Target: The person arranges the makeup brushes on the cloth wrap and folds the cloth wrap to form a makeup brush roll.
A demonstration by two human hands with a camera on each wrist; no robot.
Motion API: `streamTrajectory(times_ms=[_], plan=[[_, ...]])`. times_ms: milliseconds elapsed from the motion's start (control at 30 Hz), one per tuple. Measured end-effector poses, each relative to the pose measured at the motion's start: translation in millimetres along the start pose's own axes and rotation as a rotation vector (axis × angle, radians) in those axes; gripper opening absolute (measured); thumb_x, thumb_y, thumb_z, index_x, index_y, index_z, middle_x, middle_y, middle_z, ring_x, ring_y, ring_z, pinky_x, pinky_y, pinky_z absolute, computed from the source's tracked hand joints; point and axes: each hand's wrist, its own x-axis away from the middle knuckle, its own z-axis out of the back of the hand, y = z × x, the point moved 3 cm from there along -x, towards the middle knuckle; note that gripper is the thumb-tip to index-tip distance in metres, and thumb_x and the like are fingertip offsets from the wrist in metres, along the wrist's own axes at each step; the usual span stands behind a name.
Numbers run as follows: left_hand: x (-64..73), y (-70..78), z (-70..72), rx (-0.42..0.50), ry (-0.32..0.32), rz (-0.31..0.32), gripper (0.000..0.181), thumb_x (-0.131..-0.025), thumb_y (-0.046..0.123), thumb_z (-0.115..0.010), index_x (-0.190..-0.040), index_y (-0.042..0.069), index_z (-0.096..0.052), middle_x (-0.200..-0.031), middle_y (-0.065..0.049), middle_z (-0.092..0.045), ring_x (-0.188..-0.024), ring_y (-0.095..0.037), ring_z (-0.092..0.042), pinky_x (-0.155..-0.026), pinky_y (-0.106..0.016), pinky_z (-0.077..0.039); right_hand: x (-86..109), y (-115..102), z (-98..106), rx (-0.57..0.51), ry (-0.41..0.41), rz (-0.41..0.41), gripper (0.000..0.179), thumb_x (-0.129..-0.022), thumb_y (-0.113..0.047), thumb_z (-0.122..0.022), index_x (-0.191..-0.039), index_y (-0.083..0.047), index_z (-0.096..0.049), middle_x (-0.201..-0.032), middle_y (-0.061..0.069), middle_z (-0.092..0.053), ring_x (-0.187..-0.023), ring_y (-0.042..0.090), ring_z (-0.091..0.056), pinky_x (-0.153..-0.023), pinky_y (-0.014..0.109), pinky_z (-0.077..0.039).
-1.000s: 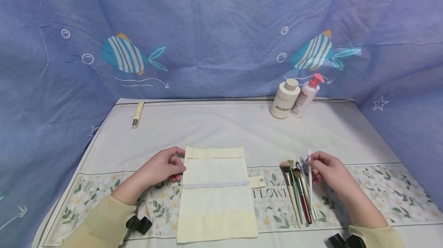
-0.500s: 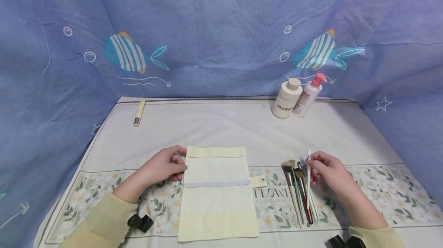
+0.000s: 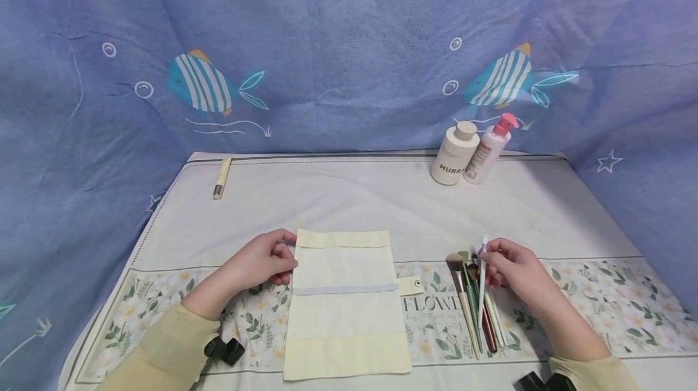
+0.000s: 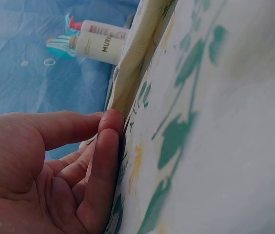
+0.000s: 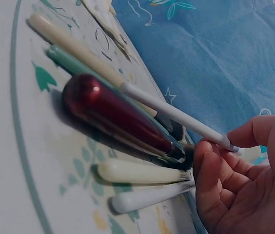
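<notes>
At the far left lies a slim pale tube point(image 3: 220, 180) with a grey band near one end. Nearer, the left hand point(image 3: 268, 262) has its fingers bent against the left edge of a cream cloth case point(image 3: 343, 315) (whether it pinches the cloth, I cannot tell). The case lies open and flat at the near middle, a grey-blue band across it and a snap tab point(image 3: 410, 285) sticking out on the right. At the far right stand a white bottle point(image 3: 455, 157) and, beside it, a pump bottle point(image 3: 487, 157) with a pink top. Nearer, right of the case, brushes lie close together: a beige handle point(image 5: 74, 46), a green one point(image 5: 69, 61), a dark red one point(image 5: 118, 114), a cream one point(image 5: 140, 173) and a white one point(image 5: 149, 196). Right of them, the right hand point(image 3: 515, 267), well apart from the left, pinches a slim white stick point(image 3: 481, 294) near its far end; the stick overlaps the brushes.
</notes>
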Motion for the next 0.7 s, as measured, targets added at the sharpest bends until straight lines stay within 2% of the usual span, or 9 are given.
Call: streamTrajectory(times_ms=[133,700], plan=[[0.3,0.4,-0.2,-0.005,0.004,0.000,0.047,-0.100,0.006,-0.065,-0.141,-0.006,-0.046,-0.083,-0.010,-0.069,-0.066,-0.023,-0.068,-0.061,-0.033,-0.058,-0.1,-1.1,-1.6,0.012,0.005,0.014,0.025,-0.107,-0.017,-0.055,-0.113,0.007,-0.051,-0.074,-0.001,-0.057,-0.064,0.016,-0.064,-0.061,0.032,-0.058],[-0.1,1.2,1.1,-0.008,0.001,0.007,0.048,-0.099,0.005,-0.065,-0.141,-0.006,-0.045,-0.083,-0.011,-0.069,-0.068,-0.024,-0.069,-0.063,-0.034,-0.058,1.5,-2.7,-5.4,-0.050,-0.017,0.062,0.027,-0.107,-0.015,-0.058,-0.114,0.011,-0.053,-0.072,-0.001,-0.059,-0.061,0.015,-0.065,-0.059,0.032,-0.059]])
